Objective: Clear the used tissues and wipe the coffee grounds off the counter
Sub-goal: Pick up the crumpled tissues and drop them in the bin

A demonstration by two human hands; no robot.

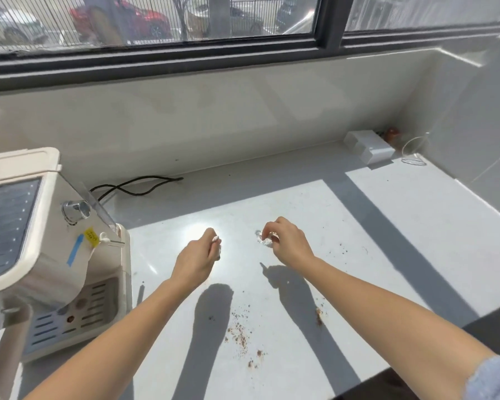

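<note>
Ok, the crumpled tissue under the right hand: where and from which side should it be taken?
Take the crumpled tissue across its bunched middle, coming from above. It is a small loose wad lying on the counter, with nothing beside it. The right hand already has its fingertips over it, so a top pinch should gather it.

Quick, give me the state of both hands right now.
Left hand: closed, pinching a small white tissue scrap.
Right hand: closed on a crumpled tissue, low over the counter.
</note>
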